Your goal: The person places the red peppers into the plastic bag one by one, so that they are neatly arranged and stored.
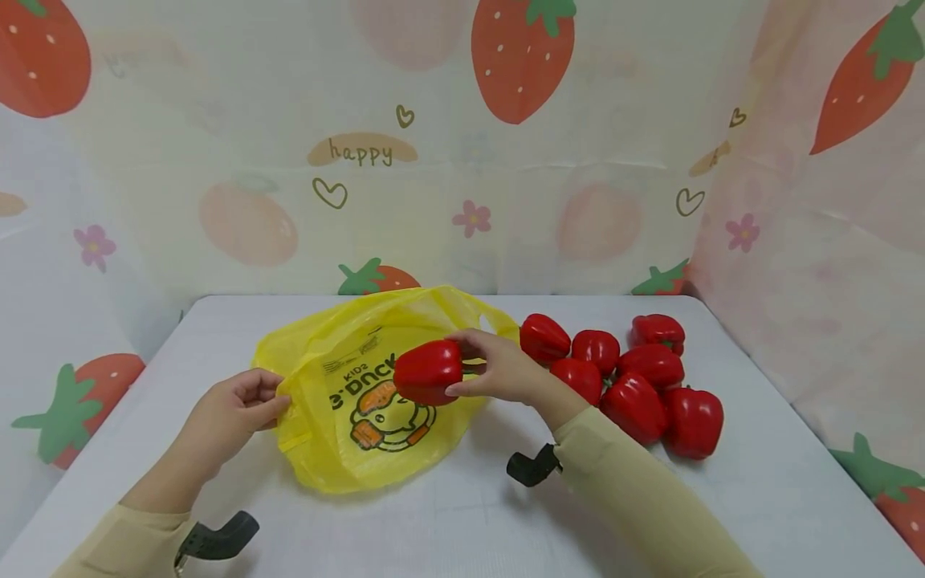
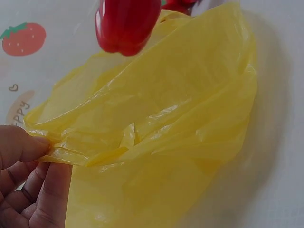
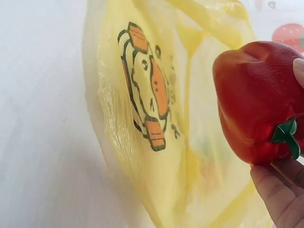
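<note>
A yellow plastic bag (image 1: 311, 449) with a printed duck lies in the middle of the table. At its left edge my left hand (image 1: 234, 409) pinches the film between thumb and fingers, as the left wrist view also shows. My right hand (image 1: 506, 369) grips a red bell pepper (image 1: 428, 372) by its stem end, over the bag's printed side. The right wrist view shows this pepper (image 3: 256, 99) with its green stem beside the fingers (image 3: 275, 190). Whether the pepper touches the bag cannot be told.
Several more red bell peppers (image 1: 632, 408) lie in a group right of the bag, partly behind my right forearm. The white table (image 1: 448, 530) ends at a cloth wall (image 1: 462, 160) printed with strawberries behind, and similar cloth hangs on both sides.
</note>
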Demonstrator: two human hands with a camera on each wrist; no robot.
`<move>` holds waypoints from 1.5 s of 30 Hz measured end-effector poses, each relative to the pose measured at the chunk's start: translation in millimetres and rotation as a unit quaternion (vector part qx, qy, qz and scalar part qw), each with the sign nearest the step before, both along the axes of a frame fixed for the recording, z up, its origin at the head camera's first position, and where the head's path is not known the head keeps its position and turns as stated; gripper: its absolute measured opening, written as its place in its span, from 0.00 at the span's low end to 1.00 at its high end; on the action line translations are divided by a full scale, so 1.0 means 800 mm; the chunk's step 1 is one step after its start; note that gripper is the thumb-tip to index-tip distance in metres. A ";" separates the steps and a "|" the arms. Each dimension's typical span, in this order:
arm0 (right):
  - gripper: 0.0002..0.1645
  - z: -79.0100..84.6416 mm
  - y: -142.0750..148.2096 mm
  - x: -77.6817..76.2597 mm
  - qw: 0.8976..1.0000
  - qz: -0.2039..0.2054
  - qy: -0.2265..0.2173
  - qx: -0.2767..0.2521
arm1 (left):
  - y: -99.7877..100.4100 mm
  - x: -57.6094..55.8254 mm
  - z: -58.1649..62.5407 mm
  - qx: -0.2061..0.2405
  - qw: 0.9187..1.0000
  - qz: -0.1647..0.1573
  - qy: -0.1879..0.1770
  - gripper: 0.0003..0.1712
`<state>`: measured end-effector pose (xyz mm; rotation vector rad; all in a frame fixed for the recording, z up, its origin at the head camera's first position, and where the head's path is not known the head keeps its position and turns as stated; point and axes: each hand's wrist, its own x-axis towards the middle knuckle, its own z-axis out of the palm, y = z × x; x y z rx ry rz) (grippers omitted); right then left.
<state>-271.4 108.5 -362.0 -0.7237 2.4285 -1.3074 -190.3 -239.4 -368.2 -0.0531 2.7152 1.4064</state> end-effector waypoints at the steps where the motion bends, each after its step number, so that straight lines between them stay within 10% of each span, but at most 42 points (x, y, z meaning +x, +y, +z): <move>1: 0.43 -0.001 -0.004 -0.002 1.000 0.000 0.001 0.003 | 0.000 0.000 0.000 0.000 1.000 0.000 0.001 0.24; 45: 0.42 -0.038 -0.118 -0.058 0.999 -0.004 0.005 0.044 | 0.002 0.000 0.002 0.005 1.000 -0.001 0.019 0.23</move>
